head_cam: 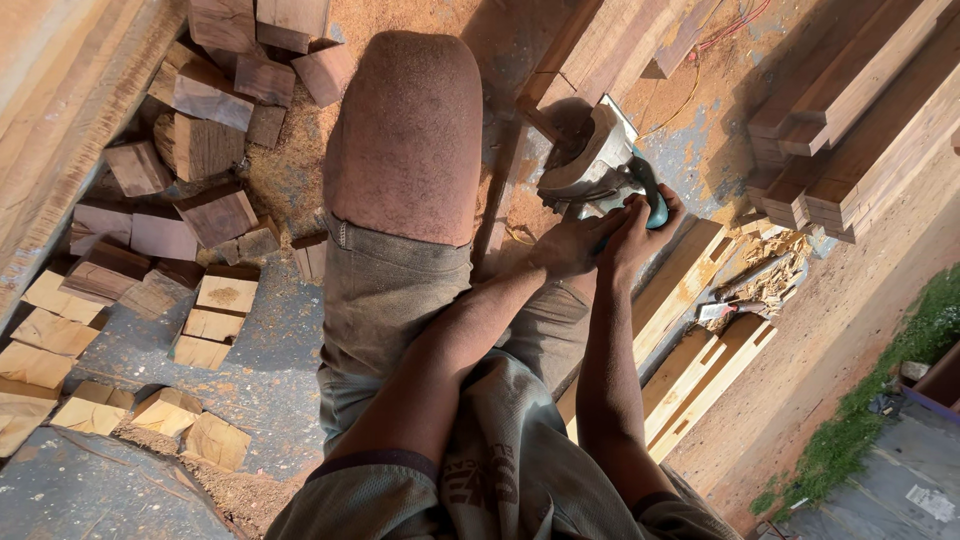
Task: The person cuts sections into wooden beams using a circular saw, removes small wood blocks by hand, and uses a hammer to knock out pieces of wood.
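Note:
A hand-held power saw (pixel 592 160) with a grey metal guard and a teal handle sits on a long wooden plank (pixel 612 52), at the plank's near end. My right hand (pixel 643 222) grips the teal handle from behind. My left hand (pixel 568 246) clasps the same handle just beside it, and the fingers of both overlap. Both forearms reach forward past my raised knee (pixel 405 130), which is dusted with sawdust. The blade itself is hidden under the guard.
Several short wood offcut blocks (pixel 205 215) lie scattered on the dusty floor at left. Stacked planks (pixel 860 110) stand at upper right, notched planks (pixel 700 370) lie below my arms. Sawdust and shavings (pixel 770 280) cover the ground; grass (pixel 900 370) edges the far right.

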